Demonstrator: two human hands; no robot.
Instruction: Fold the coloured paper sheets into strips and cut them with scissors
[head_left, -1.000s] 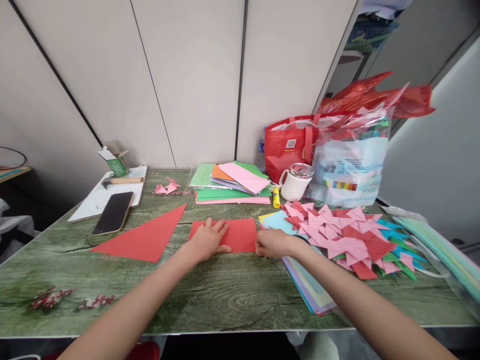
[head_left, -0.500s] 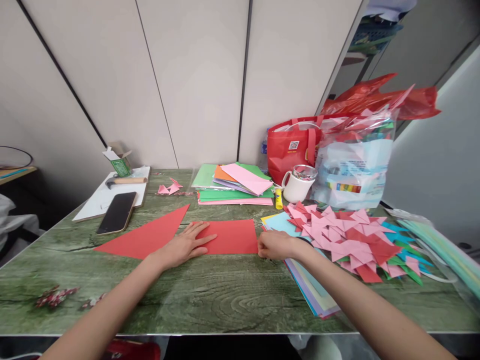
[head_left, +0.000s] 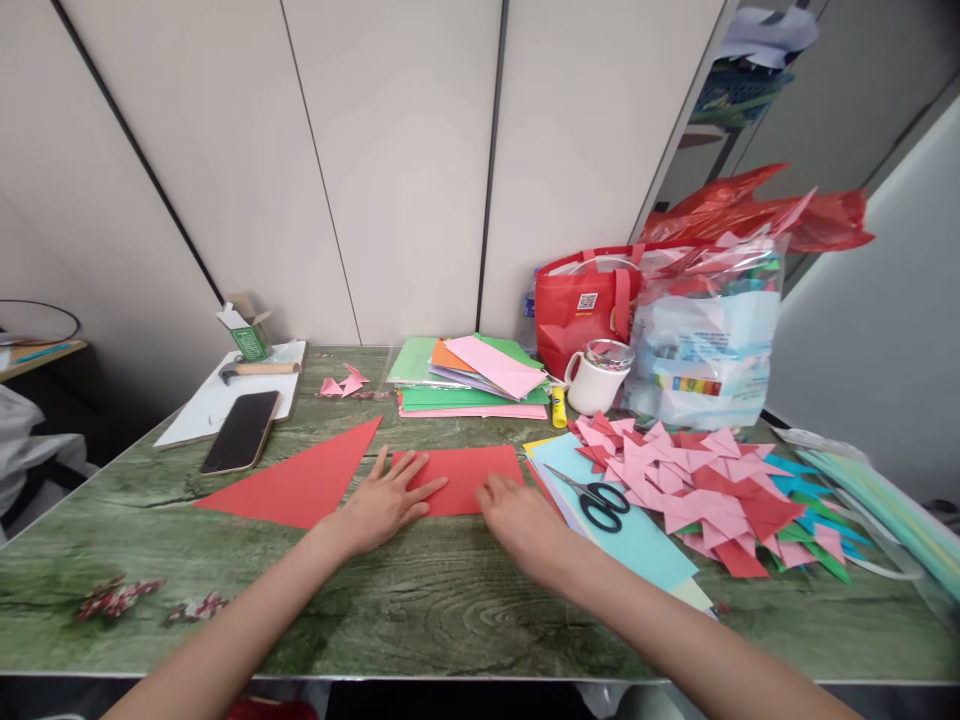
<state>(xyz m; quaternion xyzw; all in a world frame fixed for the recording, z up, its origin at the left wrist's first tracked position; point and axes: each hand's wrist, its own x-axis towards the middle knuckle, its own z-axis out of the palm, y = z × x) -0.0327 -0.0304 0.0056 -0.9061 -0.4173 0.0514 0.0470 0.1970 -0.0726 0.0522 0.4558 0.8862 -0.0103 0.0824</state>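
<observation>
A red sheet of paper (head_left: 466,464), rectangular in outline, lies on the table in front of me. My left hand (head_left: 390,497) rests flat on its left end with the fingers spread. Over its lower right part, my right hand (head_left: 517,512) presses down with curled fingers; nothing shows in them, and they are slightly blurred. Beside my left hand is a larger red piece of paper (head_left: 300,473), pointed at two corners. To the right of my right hand, black-handled scissors (head_left: 598,500) lie on a stack of coloured paper (head_left: 649,550).
Folded pink and red paper pieces (head_left: 697,475) are heaped at the right. A paper pile (head_left: 472,400), glue stick (head_left: 558,407), white mug (head_left: 598,385) and red bag (head_left: 570,325) stand behind. At the left are a phone (head_left: 241,432) and a hammer (head_left: 262,370).
My right hand has moved left from the paper's right edge onto its surface, uncovering the scissors. My left hand stays on the paper. The view has shifted slightly.
</observation>
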